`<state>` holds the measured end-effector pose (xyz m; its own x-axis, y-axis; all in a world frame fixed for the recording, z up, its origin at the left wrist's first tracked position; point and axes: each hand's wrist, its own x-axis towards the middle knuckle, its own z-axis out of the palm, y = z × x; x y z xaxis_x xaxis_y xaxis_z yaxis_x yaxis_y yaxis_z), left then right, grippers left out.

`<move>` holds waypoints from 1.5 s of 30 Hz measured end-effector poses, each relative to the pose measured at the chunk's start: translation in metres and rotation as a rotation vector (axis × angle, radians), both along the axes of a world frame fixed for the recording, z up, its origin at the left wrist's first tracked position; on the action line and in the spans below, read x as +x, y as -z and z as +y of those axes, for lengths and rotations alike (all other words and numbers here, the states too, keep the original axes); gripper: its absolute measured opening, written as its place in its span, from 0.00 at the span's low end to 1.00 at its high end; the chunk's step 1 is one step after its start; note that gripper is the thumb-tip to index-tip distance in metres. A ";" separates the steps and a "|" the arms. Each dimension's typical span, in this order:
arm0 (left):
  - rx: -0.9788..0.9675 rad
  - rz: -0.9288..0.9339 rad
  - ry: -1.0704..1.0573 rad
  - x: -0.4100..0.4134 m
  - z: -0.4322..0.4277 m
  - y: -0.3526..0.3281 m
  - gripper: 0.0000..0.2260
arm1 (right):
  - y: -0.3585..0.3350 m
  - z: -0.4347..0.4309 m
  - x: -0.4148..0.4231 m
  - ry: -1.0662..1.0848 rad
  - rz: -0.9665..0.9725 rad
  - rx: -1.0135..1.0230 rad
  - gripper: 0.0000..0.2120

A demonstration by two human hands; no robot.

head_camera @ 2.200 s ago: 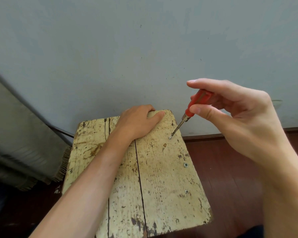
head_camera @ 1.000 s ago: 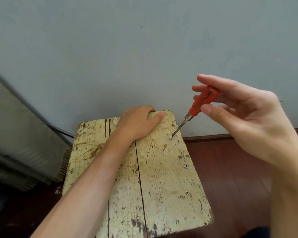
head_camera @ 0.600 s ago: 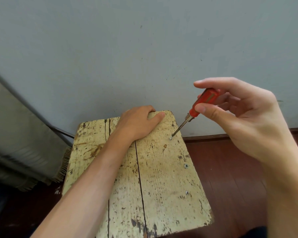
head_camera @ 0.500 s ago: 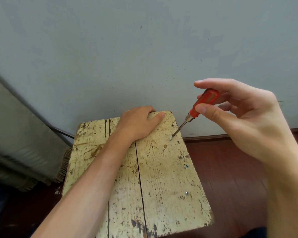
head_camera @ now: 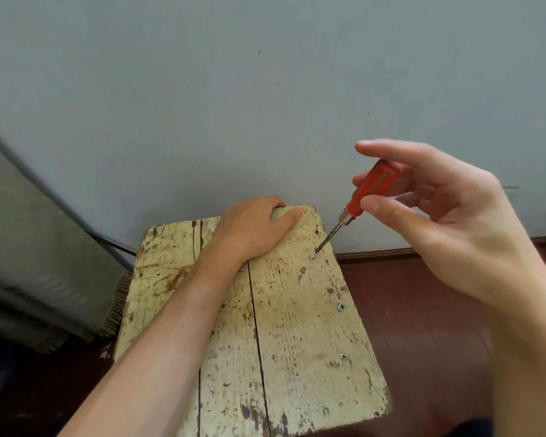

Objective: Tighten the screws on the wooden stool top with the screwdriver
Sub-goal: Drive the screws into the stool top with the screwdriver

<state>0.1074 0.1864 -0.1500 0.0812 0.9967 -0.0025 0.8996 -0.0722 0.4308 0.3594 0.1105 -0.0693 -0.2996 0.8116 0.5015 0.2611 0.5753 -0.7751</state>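
- At the far right of the worn, cream-painted wooden stool top (head_camera: 297, 342), the red-handled screwdriver (head_camera: 364, 192) keeps its tip in the far screw (head_camera: 312, 256). Its handle has rolled between the fingers of the right hand (head_camera: 448, 222) over the last half second, and a yellow stripe now shows.
- The right grip pinches the handle, thumb low by the collar. The left hand (head_camera: 252, 228) still clasps the stool's far edge.
- This looks like mid-turn on the first of three; the middle screw (head_camera: 341, 307) and near screw (head_camera: 343, 357) wait.
- The far screw's seating is too small to read; the left fingertips and the stool's legs are hidden.
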 end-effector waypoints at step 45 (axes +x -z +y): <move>-0.003 0.002 -0.002 0.001 0.000 0.000 0.26 | -0.001 -0.002 0.005 -0.055 0.018 -0.050 0.24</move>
